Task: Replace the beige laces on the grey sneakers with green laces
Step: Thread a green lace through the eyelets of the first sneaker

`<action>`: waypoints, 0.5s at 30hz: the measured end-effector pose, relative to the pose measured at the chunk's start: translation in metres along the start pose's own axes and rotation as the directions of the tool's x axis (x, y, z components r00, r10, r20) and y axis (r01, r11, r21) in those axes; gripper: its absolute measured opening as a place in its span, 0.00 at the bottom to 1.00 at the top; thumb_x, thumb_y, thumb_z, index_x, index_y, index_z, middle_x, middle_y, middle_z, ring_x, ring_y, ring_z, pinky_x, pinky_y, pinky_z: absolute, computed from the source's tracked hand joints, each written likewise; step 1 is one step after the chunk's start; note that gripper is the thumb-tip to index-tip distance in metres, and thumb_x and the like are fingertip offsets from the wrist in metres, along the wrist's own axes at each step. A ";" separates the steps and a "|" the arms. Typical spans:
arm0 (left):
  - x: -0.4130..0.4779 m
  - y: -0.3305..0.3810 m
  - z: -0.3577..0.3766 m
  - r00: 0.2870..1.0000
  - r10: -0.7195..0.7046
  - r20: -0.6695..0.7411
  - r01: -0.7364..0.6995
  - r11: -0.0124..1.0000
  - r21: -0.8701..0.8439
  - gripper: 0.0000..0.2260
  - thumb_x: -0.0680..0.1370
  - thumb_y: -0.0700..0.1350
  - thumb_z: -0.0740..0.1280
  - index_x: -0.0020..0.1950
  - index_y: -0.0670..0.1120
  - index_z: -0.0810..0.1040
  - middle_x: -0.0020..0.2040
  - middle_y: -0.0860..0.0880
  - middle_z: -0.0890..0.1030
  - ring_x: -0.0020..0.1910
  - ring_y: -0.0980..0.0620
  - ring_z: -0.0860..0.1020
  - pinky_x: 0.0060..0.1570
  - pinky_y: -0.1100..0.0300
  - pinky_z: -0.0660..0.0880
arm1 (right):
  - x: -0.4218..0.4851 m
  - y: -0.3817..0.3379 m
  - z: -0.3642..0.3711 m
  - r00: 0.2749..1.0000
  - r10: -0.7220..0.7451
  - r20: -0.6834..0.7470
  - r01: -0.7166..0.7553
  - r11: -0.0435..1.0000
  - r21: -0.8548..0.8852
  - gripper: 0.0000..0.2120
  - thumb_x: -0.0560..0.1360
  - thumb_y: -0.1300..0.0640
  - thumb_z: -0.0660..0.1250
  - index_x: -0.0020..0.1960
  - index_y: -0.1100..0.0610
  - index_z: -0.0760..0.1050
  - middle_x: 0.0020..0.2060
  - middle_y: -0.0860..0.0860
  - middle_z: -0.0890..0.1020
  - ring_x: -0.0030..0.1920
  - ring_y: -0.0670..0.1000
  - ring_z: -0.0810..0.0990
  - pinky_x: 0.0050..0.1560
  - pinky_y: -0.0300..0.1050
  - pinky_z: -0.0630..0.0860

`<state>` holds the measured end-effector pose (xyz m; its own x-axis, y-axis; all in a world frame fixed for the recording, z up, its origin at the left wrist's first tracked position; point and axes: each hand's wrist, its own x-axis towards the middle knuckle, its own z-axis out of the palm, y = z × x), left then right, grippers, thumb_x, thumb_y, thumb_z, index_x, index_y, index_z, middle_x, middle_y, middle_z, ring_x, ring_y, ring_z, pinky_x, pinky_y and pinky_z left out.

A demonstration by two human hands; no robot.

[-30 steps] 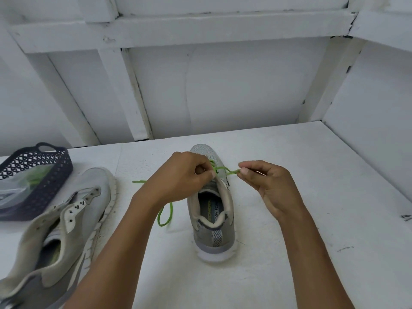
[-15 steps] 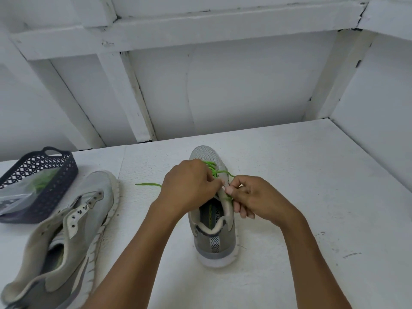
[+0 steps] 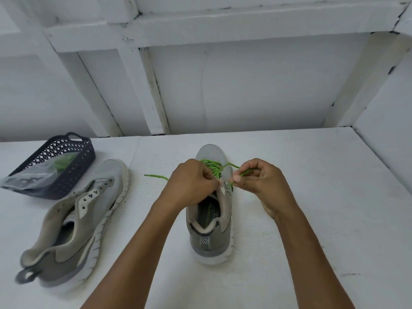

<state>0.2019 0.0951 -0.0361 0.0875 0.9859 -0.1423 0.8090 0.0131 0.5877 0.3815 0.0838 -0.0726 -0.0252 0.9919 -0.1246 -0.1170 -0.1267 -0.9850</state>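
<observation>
2 grey sneakers sit on the white bench (image 3: 312, 208). The centre sneaker (image 3: 209, 244) stands mid-frame with its long axis running up the frame: toe toward the back wall (image 3: 245, 85), heel nearest the camera. The left hand (image 3: 191, 186) curls over its eyelets, gripping the green lace (image 3: 214, 168). The right hand (image 3: 260, 179) pinches a strand just right of the tongue — a loose end trails left. The left sneaker (image 3: 89, 219) lies unlaced at lower left, toe toward upper right, beside a dark basket (image 3: 55, 166). Bare bench runs right to the side wall (image 3: 383, 134). The insole print is too blurred to read.
</observation>
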 end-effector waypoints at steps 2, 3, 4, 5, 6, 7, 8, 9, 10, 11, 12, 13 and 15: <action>-0.002 0.002 0.001 1.000 -0.009 -0.022 0.009 1.000 0.004 0.11 0.74 0.50 0.73 0.39 0.43 0.84 0.31 0.49 0.78 0.31 0.55 0.71 0.31 0.60 0.66 | 0.000 0.002 0.006 0.995 -0.066 -0.071 0.059 0.994 -0.094 0.10 0.68 0.70 0.75 0.42 0.59 0.77 0.35 0.53 0.83 0.41 0.54 0.84 0.47 0.47 0.83; -0.003 0.002 0.001 1.000 -0.013 -0.029 0.013 1.000 0.008 0.11 0.74 0.50 0.72 0.39 0.43 0.84 0.32 0.49 0.79 0.32 0.54 0.72 0.32 0.60 0.67 | 0.000 0.004 0.009 0.991 -0.096 -0.097 0.083 0.988 -0.133 0.10 0.68 0.70 0.76 0.41 0.58 0.77 0.35 0.52 0.83 0.40 0.54 0.84 0.47 0.47 0.83; -0.004 0.001 0.002 0.999 -0.016 -0.036 0.016 1.000 0.012 0.10 0.74 0.50 0.72 0.39 0.44 0.84 0.34 0.48 0.80 0.33 0.54 0.73 0.33 0.60 0.68 | 0.000 0.006 0.012 0.985 -0.126 -0.115 0.105 0.980 -0.171 0.11 0.68 0.69 0.76 0.40 0.57 0.77 0.34 0.51 0.83 0.40 0.54 0.85 0.46 0.48 0.83; -0.005 0.001 0.003 0.999 -0.019 -0.040 0.020 1.000 0.012 0.10 0.74 0.50 0.72 0.39 0.44 0.84 0.34 0.48 0.81 0.34 0.53 0.75 0.34 0.60 0.69 | 0.000 0.008 0.015 0.979 -0.158 -0.131 0.129 0.970 -0.207 0.11 0.69 0.68 0.76 0.40 0.55 0.77 0.34 0.50 0.83 0.40 0.54 0.85 0.45 0.48 0.83; -0.006 0.001 0.003 0.999 -0.022 -0.046 0.023 1.000 0.012 0.10 0.74 0.50 0.72 0.39 0.45 0.84 0.34 0.49 0.81 0.35 0.53 0.75 0.34 0.60 0.69 | 0.000 0.009 0.016 0.970 -0.195 -0.144 0.156 0.957 -0.245 0.11 0.69 0.67 0.76 0.39 0.54 0.77 0.34 0.49 0.82 0.40 0.53 0.85 0.45 0.47 0.83; -0.006 0.002 0.003 0.998 -0.025 -0.049 0.026 1.000 0.011 0.10 0.74 0.50 0.72 0.39 0.45 0.84 0.34 0.50 0.81 0.35 0.54 0.75 0.34 0.60 0.69 | 0.000 0.010 0.018 0.960 -0.230 -0.160 0.180 0.944 -0.278 0.12 0.69 0.67 0.76 0.39 0.53 0.76 0.34 0.48 0.82 0.39 0.52 0.84 0.44 0.46 0.83; -0.007 0.003 0.004 0.998 -0.029 -0.055 0.029 1.000 0.009 0.10 0.75 0.51 0.72 0.39 0.46 0.84 0.33 0.50 0.80 0.35 0.54 0.76 0.34 0.59 0.70 | -0.001 0.011 0.018 0.950 -0.261 -0.171 0.201 0.931 -0.305 0.12 0.69 0.66 0.76 0.38 0.53 0.76 0.34 0.47 0.82 0.39 0.50 0.84 0.44 0.44 0.82; -0.006 0.005 0.004 0.998 -0.029 -0.057 0.030 0.999 0.013 0.10 0.75 0.51 0.72 0.39 0.45 0.85 0.34 0.49 0.81 0.36 0.53 0.77 0.35 0.58 0.71 | 0.000 0.011 0.019 0.942 -0.282 -0.183 0.214 0.923 -0.321 0.12 0.69 0.66 0.76 0.38 0.53 0.76 0.34 0.46 0.82 0.38 0.47 0.83 0.43 0.41 0.80; -0.007 0.006 0.005 0.998 -0.028 -0.061 0.030 0.999 0.023 0.10 0.75 0.51 0.72 0.40 0.45 0.85 0.35 0.48 0.82 0.38 0.51 0.78 0.37 0.56 0.73 | -0.001 0.012 0.019 0.936 -0.299 -0.186 0.226 0.916 -0.331 0.12 0.69 0.66 0.76 0.38 0.53 0.76 0.34 0.45 0.82 0.37 0.45 0.82 0.42 0.38 0.79; -0.006 0.007 0.005 0.997 -0.026 -0.066 0.029 0.999 0.033 0.10 0.75 0.51 0.72 0.40 0.44 0.85 0.37 0.47 0.83 0.40 0.50 0.79 0.39 0.54 0.75 | -0.002 0.013 0.020 0.930 -0.314 -0.190 0.238 0.910 -0.339 0.12 0.69 0.65 0.76 0.38 0.52 0.75 0.34 0.44 0.82 0.37 0.43 0.81 0.41 0.36 0.78; -0.007 0.008 0.007 0.997 -0.028 -0.071 0.031 0.999 0.038 0.11 0.75 0.51 0.72 0.40 0.44 0.85 0.38 0.46 0.83 0.41 0.49 0.80 0.40 0.53 0.76 | -0.004 0.015 0.021 0.925 -0.329 -0.191 0.250 0.905 -0.345 0.13 0.70 0.65 0.76 0.37 0.52 0.75 0.34 0.44 0.82 0.37 0.43 0.81 0.41 0.35 0.78; -0.007 0.008 0.007 0.997 -0.029 -0.073 0.032 0.999 0.037 0.11 0.75 0.51 0.72 0.40 0.44 0.85 0.38 0.46 0.83 0.41 0.49 0.80 0.41 0.53 0.76 | -0.004 0.017 0.022 0.919 -0.343 -0.193 0.262 0.899 -0.350 0.13 0.70 0.65 0.76 0.37 0.52 0.75 0.35 0.45 0.83 0.38 0.43 0.82 0.42 0.35 0.78; -0.009 0.009 0.008 0.997 -0.024 -0.072 0.027 0.999 0.038 0.11 0.75 0.52 0.72 0.40 0.46 0.85 0.37 0.48 0.83 0.40 0.51 0.79 0.38 0.56 0.74 | -0.006 0.020 0.024 0.916 -0.364 -0.167 0.288 0.888 -0.358 0.12 0.70 0.65 0.76 0.38 0.53 0.75 0.37 0.46 0.84 0.40 0.42 0.83 0.43 0.34 0.78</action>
<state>0.2133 0.0849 -0.0359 0.0259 0.9947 -0.0993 0.8323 0.0335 0.5533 0.3557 0.0749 -0.0886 0.1849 0.9567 0.2248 0.2446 0.1768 -0.9534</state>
